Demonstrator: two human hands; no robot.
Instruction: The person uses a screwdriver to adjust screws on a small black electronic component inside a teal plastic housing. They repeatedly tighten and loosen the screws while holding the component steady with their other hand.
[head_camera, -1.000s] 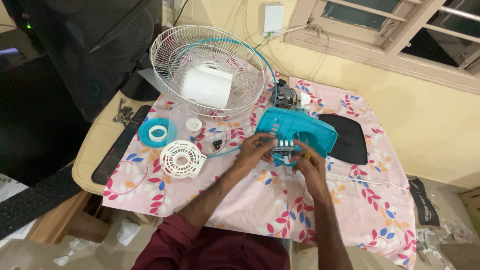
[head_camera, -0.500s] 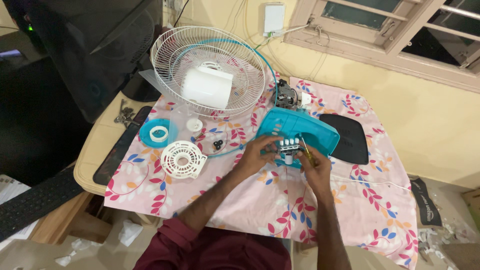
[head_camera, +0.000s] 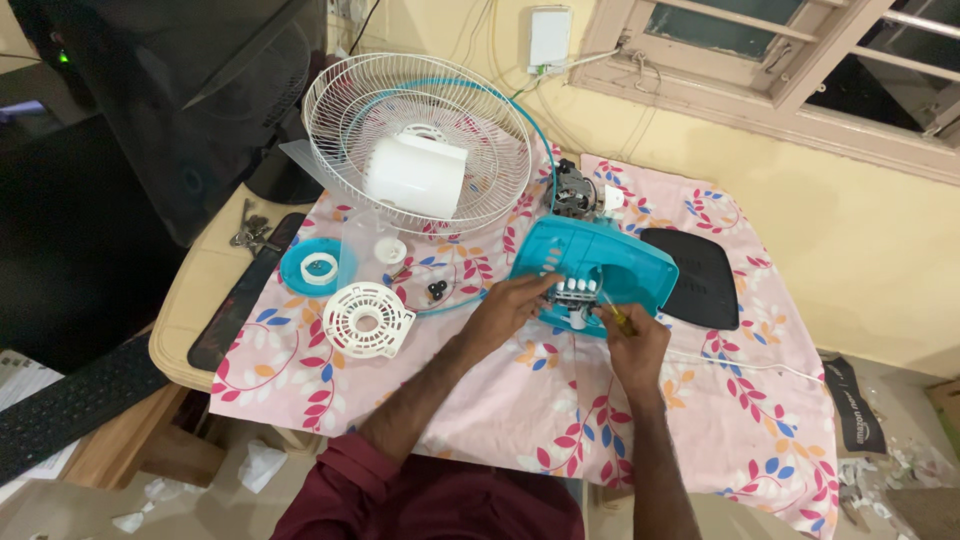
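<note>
Across the last second little changes in our work: both hands have drawn slightly closer over the front edge of the turquoise fan base (head_camera: 592, 272), and the view has barely shifted, so we judge we are still in the same fastening or loosening step on the white switch block (head_camera: 576, 293) rather than past it. Our left hand (head_camera: 508, 305) is curled narrow, its fingertips pinching the switch block from the 9 o'clock side to steady it. Our right hand (head_camera: 630, 340) is closed around a thin yellow-handled screwdriver (head_camera: 619, 318), its tip aimed into the block from about 5 o'clock. The fan base lies near the middle of the counter (head_camera: 190, 320), on the pink floral cloth (head_camera: 560, 420), with the bare motor (head_camera: 572, 190) just beyond it at 12 o'clock and a flat black pad (head_camera: 700, 275) touching its 3 o'clock side. As for holders, the white wire fan guard (head_camera: 420, 140) lies open like a bowl at 11 o'clock and carries a white cylindrical housing (head_camera: 415, 175) inside it. At 9 o'clock a small turquoise round cap (head_camera: 305, 268) cradles a white ring, and a white slotted round cover (head_camera: 368, 320) lies empty beside it. Two small dark fasteners (head_camera: 436, 291) lie loose on the cloth between these and our left hand.
</note>
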